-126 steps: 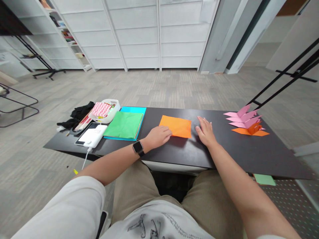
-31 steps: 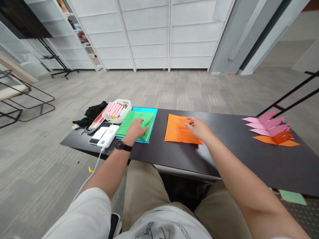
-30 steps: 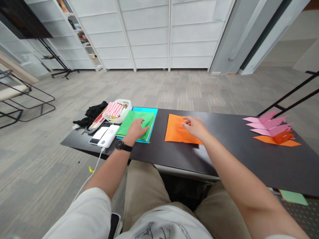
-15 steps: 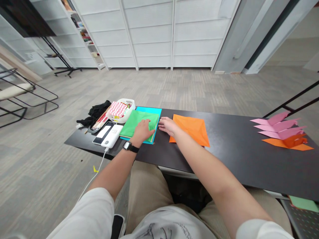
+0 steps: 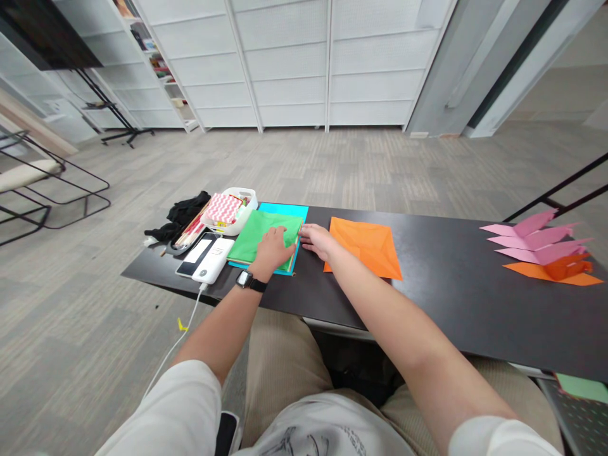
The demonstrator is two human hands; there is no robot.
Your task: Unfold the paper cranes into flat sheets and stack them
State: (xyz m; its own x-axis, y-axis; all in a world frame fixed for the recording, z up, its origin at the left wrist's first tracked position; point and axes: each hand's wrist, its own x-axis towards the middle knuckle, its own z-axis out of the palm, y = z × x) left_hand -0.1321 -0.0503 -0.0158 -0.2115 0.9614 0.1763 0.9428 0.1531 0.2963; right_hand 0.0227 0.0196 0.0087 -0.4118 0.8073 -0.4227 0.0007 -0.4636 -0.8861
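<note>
My left hand (image 5: 274, 247) lies on a stack of green paper (image 5: 249, 235), its fingers spread over the top sheet. Under the green sheets, a blue sheet (image 5: 289, 211) sticks out at the back and right. My right hand (image 5: 317, 240) reaches to the stack's right edge, fingers stretched out and fingertips at the paper's border; whether they touch it is hard to tell. Beside my right wrist lies a creased orange sheet of paper (image 5: 368, 247) on the dark table (image 5: 441, 278).
A white basket (image 5: 247, 215) with a pink zigzag-patterned item, a phone (image 5: 196, 254), a white power bank (image 5: 213, 259) with its cable, and black cloth (image 5: 183, 212) crowd the left end. Pink folded paper pieces (image 5: 536, 244) and an orange one (image 5: 555, 272) stand at the right.
My right hand has shifted slightly left, its fingertips now at the green stack's edge. My left hand stays on the stack.
</note>
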